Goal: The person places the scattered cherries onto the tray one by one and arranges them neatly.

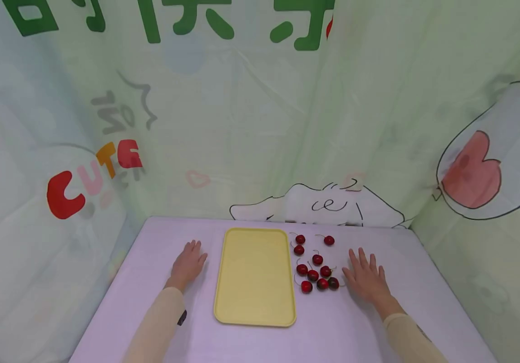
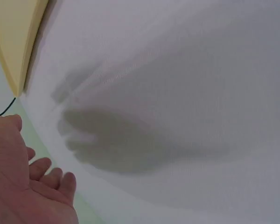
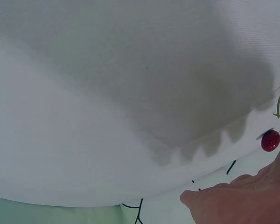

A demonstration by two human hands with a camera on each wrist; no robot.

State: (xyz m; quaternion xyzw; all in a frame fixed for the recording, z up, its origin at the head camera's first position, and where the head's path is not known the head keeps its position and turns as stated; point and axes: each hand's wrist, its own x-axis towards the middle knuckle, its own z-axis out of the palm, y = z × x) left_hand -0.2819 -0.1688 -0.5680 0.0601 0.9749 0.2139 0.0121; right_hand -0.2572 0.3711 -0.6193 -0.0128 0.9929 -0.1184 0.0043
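Observation:
A yellow rectangular tray [image 1: 255,277] lies on the table between the two hands, with nothing on it. To its right several dark red cherries [image 1: 312,275] with stems are scattered in a loose group. My left hand [image 1: 187,264] is over the table left of the tray, fingers loosely extended and holding nothing. My right hand [image 1: 367,280] has its fingers spread just right of the cherries, also holding nothing. In the right wrist view one cherry [image 3: 270,140] shows past the hand, and in the left wrist view a tray corner [image 2: 30,46] is at upper left.
The table [image 1: 355,333] has a pale lilac cover. A printed curtain [image 1: 241,126] with green characters and cartoon drawings closes off the back and both sides, right at the table's edges. Hand shadows [image 2: 116,140] fall on the cover.

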